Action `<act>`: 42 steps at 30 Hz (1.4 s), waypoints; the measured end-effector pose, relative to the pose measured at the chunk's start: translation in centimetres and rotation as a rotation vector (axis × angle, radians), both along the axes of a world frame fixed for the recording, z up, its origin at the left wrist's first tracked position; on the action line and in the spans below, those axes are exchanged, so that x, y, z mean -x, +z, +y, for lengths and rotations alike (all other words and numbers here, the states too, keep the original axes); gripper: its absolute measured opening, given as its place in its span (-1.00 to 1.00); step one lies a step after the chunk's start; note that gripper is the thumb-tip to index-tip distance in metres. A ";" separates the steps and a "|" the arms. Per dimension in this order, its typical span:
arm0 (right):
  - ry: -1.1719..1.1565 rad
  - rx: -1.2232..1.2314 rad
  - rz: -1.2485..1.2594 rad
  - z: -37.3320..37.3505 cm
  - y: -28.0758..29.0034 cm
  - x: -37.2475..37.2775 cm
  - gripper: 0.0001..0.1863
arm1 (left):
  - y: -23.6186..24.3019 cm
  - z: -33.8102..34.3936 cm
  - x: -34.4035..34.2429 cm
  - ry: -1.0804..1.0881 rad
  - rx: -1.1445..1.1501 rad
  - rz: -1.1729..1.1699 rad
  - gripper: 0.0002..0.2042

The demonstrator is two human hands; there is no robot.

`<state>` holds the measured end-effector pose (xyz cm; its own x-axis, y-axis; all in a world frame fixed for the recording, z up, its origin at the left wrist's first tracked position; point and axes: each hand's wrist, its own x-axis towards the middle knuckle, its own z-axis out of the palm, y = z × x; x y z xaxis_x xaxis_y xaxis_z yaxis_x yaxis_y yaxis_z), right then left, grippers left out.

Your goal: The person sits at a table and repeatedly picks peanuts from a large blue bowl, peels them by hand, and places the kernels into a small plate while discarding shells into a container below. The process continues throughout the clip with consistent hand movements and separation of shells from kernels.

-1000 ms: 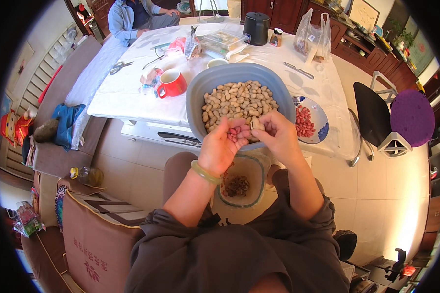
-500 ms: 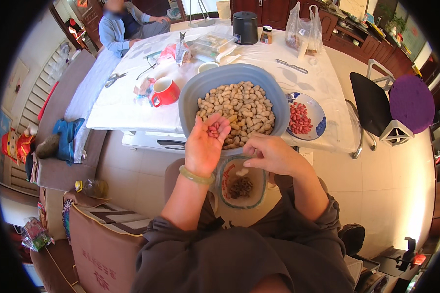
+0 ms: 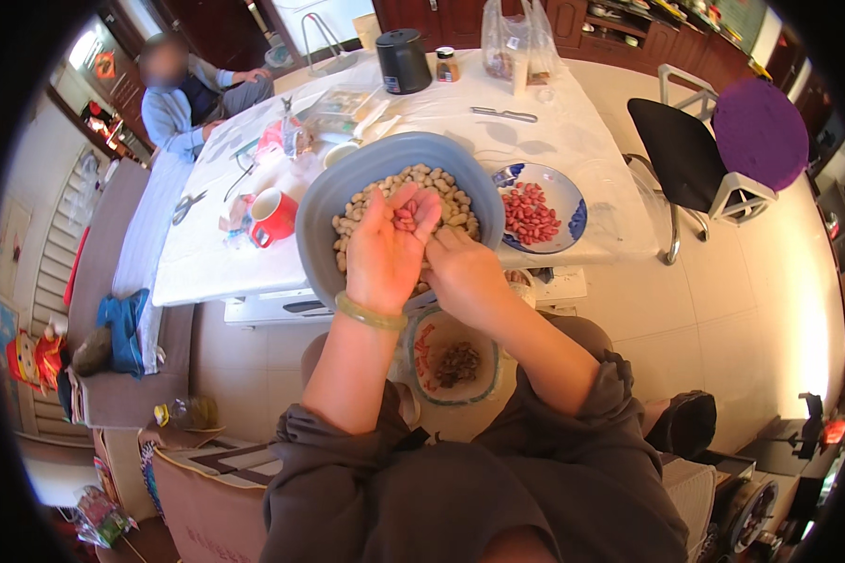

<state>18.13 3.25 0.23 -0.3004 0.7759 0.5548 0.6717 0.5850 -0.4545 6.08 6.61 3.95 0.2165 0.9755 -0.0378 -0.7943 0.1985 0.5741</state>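
My left hand (image 3: 389,246) is cupped palm up over the near side of a grey-blue basin (image 3: 312,220), with several red peanut kernels (image 3: 406,216) in the palm. A jade-coloured bangle (image 3: 371,313) circles that wrist. Unshelled peanuts (image 3: 434,182) fill the basin around and beyond the hand. Beside it, my right hand (image 3: 469,272) reaches to the basin's near part with fingers bent together; its fingertips are hidden, so I cannot make out what they hold. A blue-and-white dish (image 3: 573,211) with red peanut kernels (image 3: 530,214) stands to the right.
Below the table edge, a bin (image 3: 424,380) holds brown shells (image 3: 457,364). On the white-covered table (image 3: 202,267) are a red mug (image 3: 272,218), scissors (image 3: 188,207), a dark kettle (image 3: 404,62), a jar (image 3: 448,66) and a knife (image 3: 503,114). Another person (image 3: 183,103) sits far left.
My right hand has moved up from above the bin to beside my left hand. A pale shell seen below it earlier is out of its spot. The whole view has shifted.
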 end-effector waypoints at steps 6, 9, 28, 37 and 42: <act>-0.182 0.092 0.498 2.7 -1.4 -0.9 -0.86 | 0.7 2.3 -3.9 -0.090 0.008 -0.022 -0.57; -0.088 0.352 1.037 4.4 -1.5 -3.4 -0.83 | 0.6 3.5 -5.3 -0.090 0.039 -0.011 -0.58; -0.225 0.408 1.611 6.3 -1.4 -15.3 -0.75 | -4.4 8.8 -14.0 -0.108 0.191 0.311 -0.39; -0.143 0.411 1.633 6.5 -1.0 -14.5 -0.77 | -2.3 7.7 -11.6 -0.196 0.038 0.353 -0.33; -0.075 0.468 1.597 6.6 -1.0 -13.5 -0.78 | -1.1 5.0 -6.3 -0.175 -0.039 0.333 -0.39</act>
<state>31.67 9.82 -0.72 0.3458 0.9380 -0.0227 -0.5918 0.1993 -0.7810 12.38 11.59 2.88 0.3619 0.9271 -0.0978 -0.5193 0.2876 0.8047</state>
